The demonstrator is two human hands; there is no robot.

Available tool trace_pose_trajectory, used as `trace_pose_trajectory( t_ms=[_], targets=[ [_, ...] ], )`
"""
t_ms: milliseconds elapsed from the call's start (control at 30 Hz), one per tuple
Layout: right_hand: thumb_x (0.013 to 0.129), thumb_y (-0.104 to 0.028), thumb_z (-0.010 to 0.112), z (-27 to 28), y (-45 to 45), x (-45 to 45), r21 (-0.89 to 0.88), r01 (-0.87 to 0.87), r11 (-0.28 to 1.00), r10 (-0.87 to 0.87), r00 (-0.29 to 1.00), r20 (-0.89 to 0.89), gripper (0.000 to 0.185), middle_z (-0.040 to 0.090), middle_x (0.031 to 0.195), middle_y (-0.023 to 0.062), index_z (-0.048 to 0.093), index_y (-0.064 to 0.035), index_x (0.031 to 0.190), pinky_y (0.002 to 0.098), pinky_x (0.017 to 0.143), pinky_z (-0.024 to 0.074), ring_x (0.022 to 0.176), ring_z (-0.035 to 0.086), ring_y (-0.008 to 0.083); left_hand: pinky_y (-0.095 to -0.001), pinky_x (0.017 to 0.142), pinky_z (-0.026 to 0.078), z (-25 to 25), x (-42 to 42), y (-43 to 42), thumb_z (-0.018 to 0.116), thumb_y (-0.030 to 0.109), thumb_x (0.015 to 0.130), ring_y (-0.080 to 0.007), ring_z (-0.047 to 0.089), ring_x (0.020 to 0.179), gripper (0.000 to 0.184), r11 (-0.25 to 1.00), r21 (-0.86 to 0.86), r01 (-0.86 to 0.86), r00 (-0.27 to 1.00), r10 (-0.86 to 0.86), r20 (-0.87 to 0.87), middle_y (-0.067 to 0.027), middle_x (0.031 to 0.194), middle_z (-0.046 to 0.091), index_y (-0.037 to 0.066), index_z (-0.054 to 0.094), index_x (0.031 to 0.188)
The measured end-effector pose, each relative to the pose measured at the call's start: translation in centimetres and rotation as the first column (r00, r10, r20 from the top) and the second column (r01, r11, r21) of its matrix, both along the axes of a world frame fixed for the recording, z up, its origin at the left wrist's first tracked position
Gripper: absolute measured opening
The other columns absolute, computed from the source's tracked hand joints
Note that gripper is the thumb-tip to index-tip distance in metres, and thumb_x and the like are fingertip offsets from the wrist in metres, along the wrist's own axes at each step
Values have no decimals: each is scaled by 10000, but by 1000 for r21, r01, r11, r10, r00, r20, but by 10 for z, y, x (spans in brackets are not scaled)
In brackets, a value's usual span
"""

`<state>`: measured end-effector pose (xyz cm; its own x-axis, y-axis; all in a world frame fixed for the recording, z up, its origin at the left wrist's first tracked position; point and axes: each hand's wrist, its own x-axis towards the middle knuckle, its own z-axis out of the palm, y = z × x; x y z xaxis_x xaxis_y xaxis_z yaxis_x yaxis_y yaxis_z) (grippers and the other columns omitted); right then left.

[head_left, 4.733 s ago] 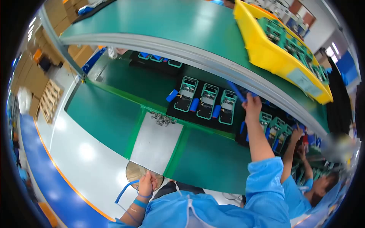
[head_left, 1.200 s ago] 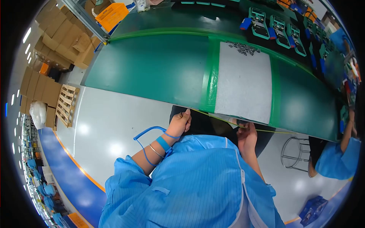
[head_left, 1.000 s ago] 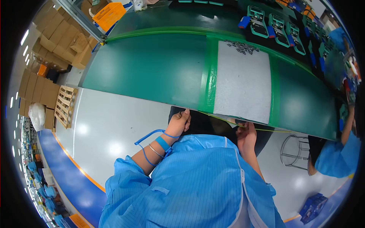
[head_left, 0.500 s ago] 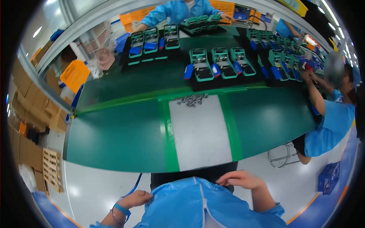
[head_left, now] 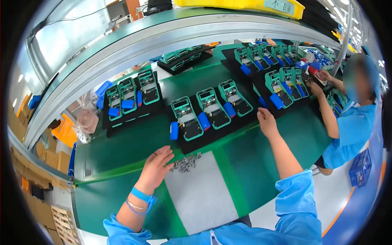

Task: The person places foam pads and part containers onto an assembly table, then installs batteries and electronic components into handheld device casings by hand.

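Observation:
My left hand (head_left: 154, 169) is open above the bench, its fingers apart, just left of a pile of small metal parts (head_left: 187, 162). The pile lies at the top of a white sheet (head_left: 200, 190). My right hand (head_left: 267, 122) is raised with loosely bent, open fingers and holds nothing. It is near the right end of a black tray (head_left: 196, 142). On that tray stand three green device housings (head_left: 212, 108) with blue battery packs (head_left: 174, 130) beside them.
Another black tray of housings (head_left: 128, 96) sits at left, with more housings (head_left: 284, 83) at right. A metal rail (head_left: 163, 34) crosses above the bench, under a yellow bin (head_left: 245, 7). A co-worker (head_left: 351, 122) works at the right. Green tape (head_left: 226, 179) edges the sheet.
Both hands have risen from beside my lap and reached forward over the bench. My view has moved closer to the trays and tilted. The stacked trays at the back have shifted left in view.

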<state>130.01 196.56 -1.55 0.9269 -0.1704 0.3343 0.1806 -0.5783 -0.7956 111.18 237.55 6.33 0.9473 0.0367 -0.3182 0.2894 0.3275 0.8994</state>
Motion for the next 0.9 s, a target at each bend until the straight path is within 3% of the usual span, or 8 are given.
trace_pose_trajectory(
  t_ms=[133, 267, 333, 367, 467, 533, 633, 900],
  targets=[
    [1009, -362, 473, 7, 9, 27, -55, -16, 998, 13, 998, -58, 393, 667, 1081, 223, 608, -31, 1171, 431, 913, 490, 1061, 618, 416, -476, 1077, 379, -31, 61, 1, 618, 291, 947, -320, 444, 1311, 656, 995, -87, -41, 994, 32, -101, -182, 1374, 464, 17, 323, 1465],
    [1020, -369, 428, 1, 6, 56, -22, 7, 1000, -12, 969, -246, 403, 664, 1032, 241, 614, -18, 1087, 454, 902, 484, 1051, 604, 441, -489, 1074, 382, -32, 74, 3, 645, 265, 918, -334, 460, 1280, 654, 995, -64, -76, 982, 64, -177, -183, 1348, 474, 20, 335, 1440],
    [1025, -366, 402, 2, 3, 63, -154, 26, 988, -63, 969, -237, 437, 654, 982, 260, 613, 14, 979, 483, 854, 479, 1012, 597, 467, -424, 902, 484, -24, 78, -1, 644, 178, 892, -243, 562, 1064, 527, 984, 0, -179, 964, 176, -200, -116, 1154, 561, 41, 432, 1354],
    [1025, -366, 402, 2, 1, 64, -148, 37, 988, -72, 969, -237, 437, 654, 982, 260, 613, 14, 979, 483, 854, 479, 1012, 597, 467, -424, 902, 484, -31, 85, 7, 644, 178, 892, -243, 562, 1064, 527, 986, 6, -169, 966, 167, -198, -116, 1154, 561, 41, 432, 1354],
    [994, -334, 493, 13, 4, 49, 64, -33, 997, 52, 942, -330, 430, 646, 834, 248, 621, 51, 853, 480, 711, 459, 796, 599, 445, -273, 560, 367, -34, 100, 13, 633, 50, 838, -86, 490, 707, 443, 999, -2, -48, 997, 48, -67, 43, 818, 505, 130, 539, 1264],
    [951, -304, 571, 13, 4, 38, 87, -108, 990, 128, 956, -263, 405, 621, 714, 232, 623, 62, 786, 466, 633, 431, 658, 552, 411, -272, 568, 370, -27, 97, 15, 636, 45, 832, -91, 499, 726, 464, 998, 69, -12, 998, 16, -57, 41, 842, 517, 137, 532, 1275],
    [941, -303, 573, 17, 0, 15, 17, -143, 990, 144, 980, -140, 400, 608, 707, 241, 635, 56, 777, 472, 655, 453, 717, 599, 430, -263, 579, 371, -15, 87, 7, 642, 46, 825, -95, 508, 756, 536, 976, 219, 15, 999, -4, -50, 39, 907, 544, 152, 501, 1331],
    [929, -306, 594, 31, -24, -86, 103, 22, 994, 16, 937, -350, 352, 667, 801, 210, 699, 30, 925, 405, 731, 498, 768, 650, 300, -257, 563, 410, -5, 33, -8, 632, 123, 880, -77, 501, 708, 442, 971, 227, 67, 998, -66, -15, 45, 863, 527, 93, 533, 1310]
  ],
)
